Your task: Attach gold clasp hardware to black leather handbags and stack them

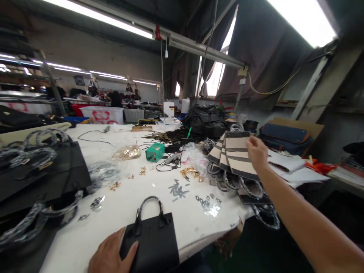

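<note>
A black handbag panel (153, 242) with a plastic-wrapped loop handle (150, 199) lies at the table's front edge. My left hand (112, 252) grips its left side, the thumb over the face and the other fingers partly hidden. To the right, my right hand (257, 151) has its fingers closed at the upper edge of a beige-backed bag panel (239, 157), on a fanned stack of similar panels. Wrapped handles (251, 188) stick out below that stack. Between the hands lie small grey metal strips (178, 190) and gold-coloured fittings (192, 173).
Black bag pieces with wrapped handles (42, 170) are piled at the left. A green box (155, 152) with a corded tool (170, 159) stands mid-table, near a bag of gold parts (127, 152). Black straps and bags (206, 121) lie behind. A blue bag (284, 137) sits at right.
</note>
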Action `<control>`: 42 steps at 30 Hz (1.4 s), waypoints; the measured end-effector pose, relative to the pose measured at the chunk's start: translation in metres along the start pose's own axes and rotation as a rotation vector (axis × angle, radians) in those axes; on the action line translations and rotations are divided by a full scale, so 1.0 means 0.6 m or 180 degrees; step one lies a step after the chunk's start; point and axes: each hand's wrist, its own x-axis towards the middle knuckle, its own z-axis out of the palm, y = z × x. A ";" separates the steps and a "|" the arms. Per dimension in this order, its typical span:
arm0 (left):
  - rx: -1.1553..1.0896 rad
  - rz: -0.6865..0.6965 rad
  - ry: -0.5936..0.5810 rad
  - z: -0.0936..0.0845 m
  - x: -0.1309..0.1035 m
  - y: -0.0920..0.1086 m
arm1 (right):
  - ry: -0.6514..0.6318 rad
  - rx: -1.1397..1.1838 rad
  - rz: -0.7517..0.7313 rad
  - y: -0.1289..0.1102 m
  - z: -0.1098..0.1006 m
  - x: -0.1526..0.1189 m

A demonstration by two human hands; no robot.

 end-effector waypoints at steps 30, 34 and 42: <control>-0.3581 -0.2057 -0.1044 -0.019 0.031 0.046 | -0.3048 0.0690 -0.0775 -0.039 0.166 -0.585; -0.4087 -0.2401 -0.1339 -0.026 0.040 0.061 | -0.3273 0.0929 -0.0222 -0.029 0.188 -0.530; -0.3632 -0.1898 -0.1275 -0.028 0.079 0.050 | -0.2611 -0.0517 -0.0332 0.065 0.340 -0.356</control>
